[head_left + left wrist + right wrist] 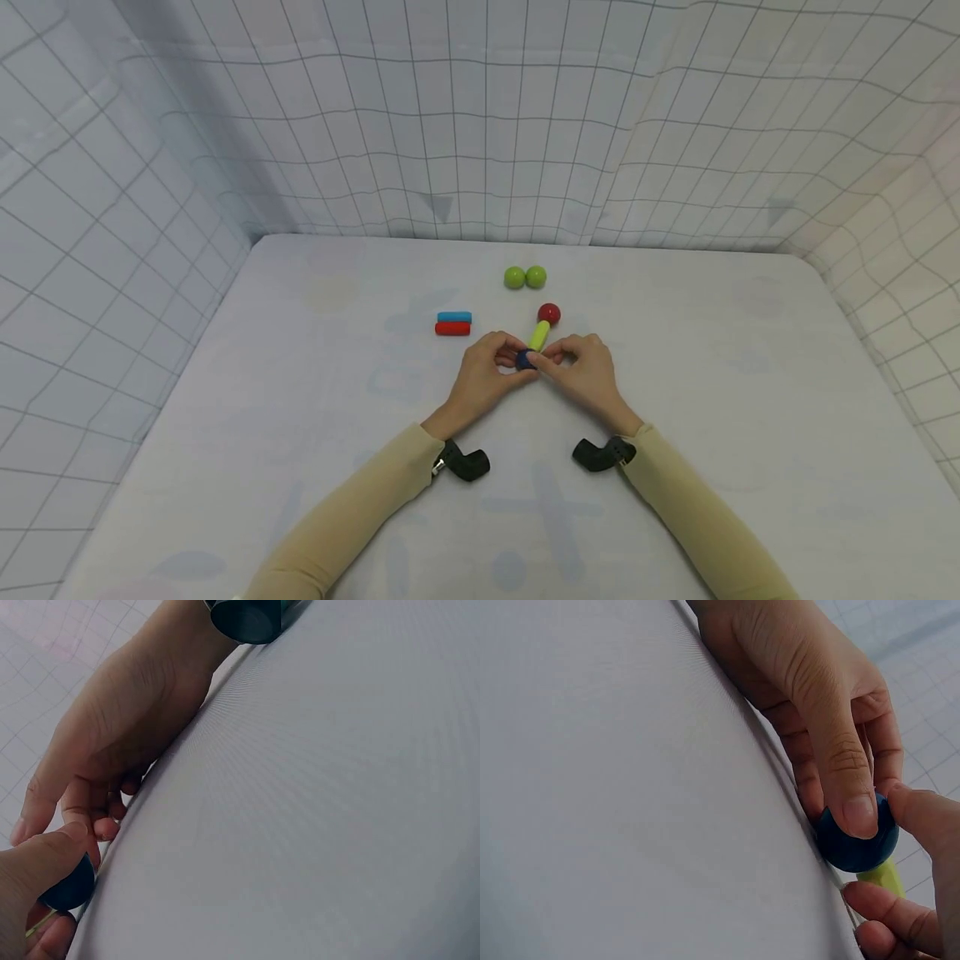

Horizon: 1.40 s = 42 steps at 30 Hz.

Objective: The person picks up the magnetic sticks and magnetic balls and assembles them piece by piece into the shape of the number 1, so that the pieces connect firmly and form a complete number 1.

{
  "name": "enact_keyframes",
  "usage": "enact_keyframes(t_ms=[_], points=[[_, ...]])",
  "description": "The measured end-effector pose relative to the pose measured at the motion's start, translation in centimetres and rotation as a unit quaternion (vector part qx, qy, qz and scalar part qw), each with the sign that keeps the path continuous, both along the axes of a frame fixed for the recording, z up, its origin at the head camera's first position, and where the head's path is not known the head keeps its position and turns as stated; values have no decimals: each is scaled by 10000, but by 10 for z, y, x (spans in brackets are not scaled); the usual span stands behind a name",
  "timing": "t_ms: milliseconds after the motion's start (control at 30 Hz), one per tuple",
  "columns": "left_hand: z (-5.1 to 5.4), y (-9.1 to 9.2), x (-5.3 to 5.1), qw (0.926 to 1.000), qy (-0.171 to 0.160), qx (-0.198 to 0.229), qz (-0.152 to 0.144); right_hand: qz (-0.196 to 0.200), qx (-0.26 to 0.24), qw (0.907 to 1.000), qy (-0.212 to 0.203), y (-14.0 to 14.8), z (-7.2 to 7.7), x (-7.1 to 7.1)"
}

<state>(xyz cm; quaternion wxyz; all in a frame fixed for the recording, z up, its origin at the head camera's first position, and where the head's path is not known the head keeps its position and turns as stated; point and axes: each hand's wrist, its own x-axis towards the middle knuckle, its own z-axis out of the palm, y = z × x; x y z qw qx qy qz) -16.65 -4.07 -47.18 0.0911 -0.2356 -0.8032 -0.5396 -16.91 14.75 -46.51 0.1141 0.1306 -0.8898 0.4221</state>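
A dark blue ball (522, 360) is held between both hands, low over the table. My left hand (480, 377) pinches it, the thumb across its near side in the right wrist view (859, 855). From the other side my right hand (588, 379) also grips the ball, its thumb touching the top. A short yellow-green rod (539, 335) runs away from the ball near the right fingertips. At the rod's far end lies a red ball (550, 313). Whether rod and balls are joined I cannot tell; the fingers hide part of the near end.
Left of the hands, a blue rod (454, 317) and a red rod (452, 329) lie side by side. Farther back sit two green balls (514, 277) close together. The white table (360, 500) is bordered by grid-patterned curtains (525, 150) behind and at both sides.
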Motion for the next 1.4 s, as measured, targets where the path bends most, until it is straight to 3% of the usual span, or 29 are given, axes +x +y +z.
enact_keyframes(t_ms=[300,633,833,1400], points=[[-1,0,0,10000,46,-14,27,293,60,9995,-85,1,-2,0],[0,2,1,9993,-188,189,-246,430,-11,9991,29,3,-2,-1],[-1,2,0,9995,-121,142,-271,410,64,9990,193,3,-2,-2],[-1,-1,1,9997,-33,166,-149,244,88,9997,28,2,-1,-8]])
